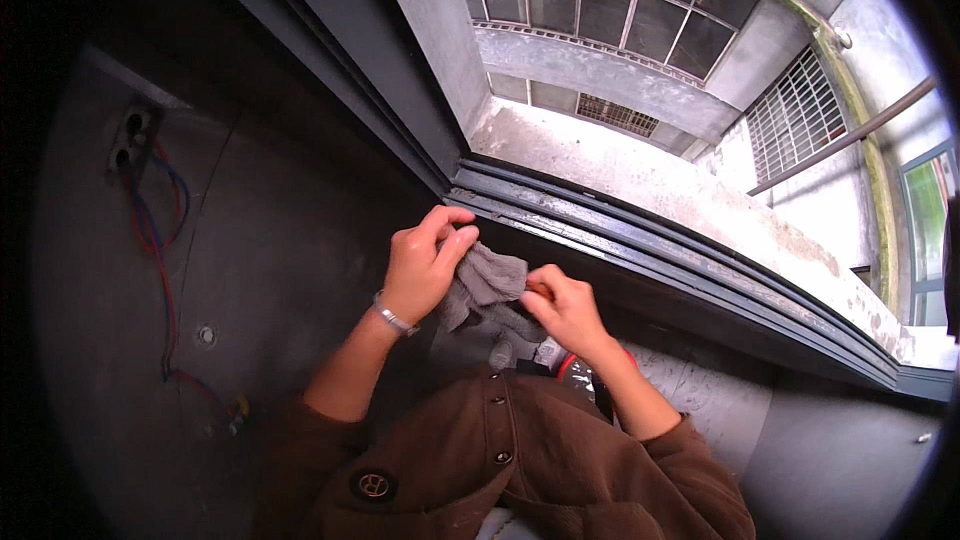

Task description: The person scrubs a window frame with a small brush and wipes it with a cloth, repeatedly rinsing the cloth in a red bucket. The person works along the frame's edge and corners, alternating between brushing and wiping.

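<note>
A crumpled grey cloth hangs between my two hands, just on the room side of the window frame's sill track. Its upper left part is pinched between the thumb and fingers of my left hand, which wears a metal bracelet at the wrist. My right hand is at the cloth's right edge, fingers curled around a thin orange-brown thing too small to make out. The lower folds of the cloth dangle below both hands.
Red and blue wires hang from wall boxes at left. A red-rimmed bucket stands on the floor, partly behind my right forearm. The dark window frame rises above; beyond it lie a concrete ledge and a building with gridded windows.
</note>
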### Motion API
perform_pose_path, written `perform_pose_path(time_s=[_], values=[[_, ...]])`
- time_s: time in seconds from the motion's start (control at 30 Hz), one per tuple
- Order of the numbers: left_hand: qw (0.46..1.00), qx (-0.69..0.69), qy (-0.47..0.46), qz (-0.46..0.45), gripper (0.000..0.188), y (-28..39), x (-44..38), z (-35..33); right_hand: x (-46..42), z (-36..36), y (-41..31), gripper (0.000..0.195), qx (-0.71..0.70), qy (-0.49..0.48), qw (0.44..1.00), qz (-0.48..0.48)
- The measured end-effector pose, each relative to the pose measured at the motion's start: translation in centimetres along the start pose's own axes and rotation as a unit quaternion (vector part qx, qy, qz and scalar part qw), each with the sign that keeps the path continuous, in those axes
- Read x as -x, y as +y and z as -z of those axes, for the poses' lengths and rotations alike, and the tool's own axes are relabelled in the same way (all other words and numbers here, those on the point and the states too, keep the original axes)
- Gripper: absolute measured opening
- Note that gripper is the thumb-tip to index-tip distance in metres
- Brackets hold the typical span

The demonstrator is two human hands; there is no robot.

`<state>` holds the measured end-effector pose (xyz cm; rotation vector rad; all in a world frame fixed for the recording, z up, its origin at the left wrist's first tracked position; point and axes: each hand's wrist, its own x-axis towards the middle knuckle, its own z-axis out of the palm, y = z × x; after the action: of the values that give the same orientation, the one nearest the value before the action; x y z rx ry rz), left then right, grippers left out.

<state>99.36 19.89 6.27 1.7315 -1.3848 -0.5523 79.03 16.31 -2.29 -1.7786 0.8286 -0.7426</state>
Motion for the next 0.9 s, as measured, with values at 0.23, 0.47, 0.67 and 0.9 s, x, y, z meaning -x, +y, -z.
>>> perform_pose_path(time_s=[0.23,0.47,0.67,0.9], values=[[0.996,0.02,-0.053,0.07,0.025,-5.4,-1.7,-4.8,-1.1,7.9,-1.8,0.016,0.306,0.043,0.951,0.012],[0.936,-0.267,0.141,-0.183,0.015,-6.8,-3.8,-6.1,-4.1,5.2,-1.1,0.02,0.403,-0.027,0.913,0.059],[0.921,-0.298,0.171,-0.186,0.01,-8.0,-3.6,-7.3,-6.9,3.2,-0.4,0.009,0.468,-0.041,0.879,0.081],[0.941,-0.214,0.212,-0.157,0.016,-8.9,-3.4,-8.1,-7.4,3.3,-1.3,0.009,0.488,-0.105,0.863,0.074]])
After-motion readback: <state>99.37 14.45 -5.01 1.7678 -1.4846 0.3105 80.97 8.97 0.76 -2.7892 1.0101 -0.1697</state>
